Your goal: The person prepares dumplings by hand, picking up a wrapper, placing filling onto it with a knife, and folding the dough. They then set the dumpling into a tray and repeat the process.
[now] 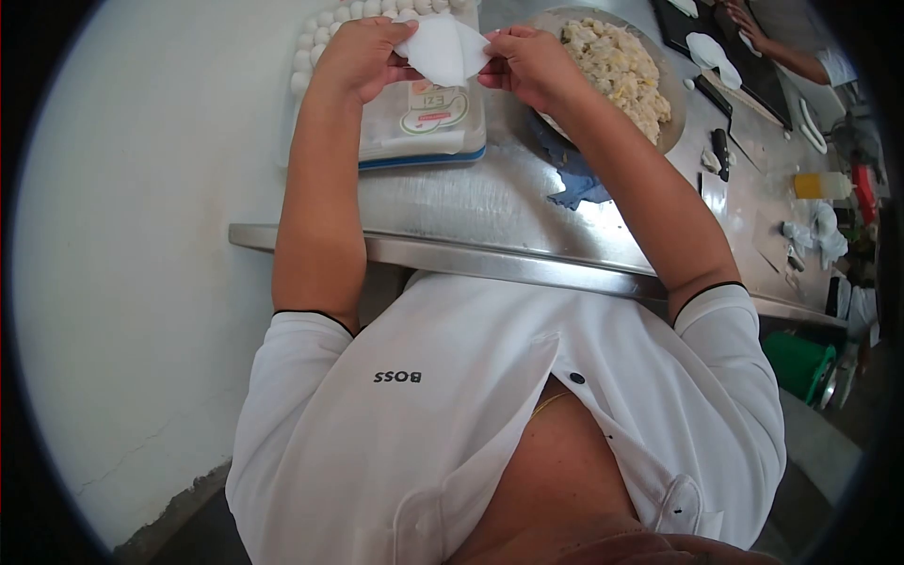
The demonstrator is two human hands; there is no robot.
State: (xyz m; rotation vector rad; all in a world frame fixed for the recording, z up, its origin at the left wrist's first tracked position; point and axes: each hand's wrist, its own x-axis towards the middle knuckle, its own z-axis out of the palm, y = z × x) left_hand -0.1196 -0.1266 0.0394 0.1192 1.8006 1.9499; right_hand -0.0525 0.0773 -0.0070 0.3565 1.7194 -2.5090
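Note:
Thin white round dough wrappers (435, 52), at least two overlapping, are stretched between my hands at the top of the view. My left hand (369, 58) pinches their left edge with thumb and fingers. At the opposite edge, my right hand (527, 64) grips with its fingertips. Beneath them lies a clear plastic-wrapped package (414, 132) with a printed label. Beside my right hand stands a wide round metal bowl (680, 118) of pale, chunky filling (612, 75). Rows of small white rounded pieces (306, 52) sit behind my left hand.
The steel table (452, 202) has a raised front edge. Blue cloth (576, 184) lies under the bowl. To the right are a black-handled knife (720, 151), a yellow squeeze bottle (819, 185) and a dark board (767, 89). Another person's hand (749, 24) is at the upper right.

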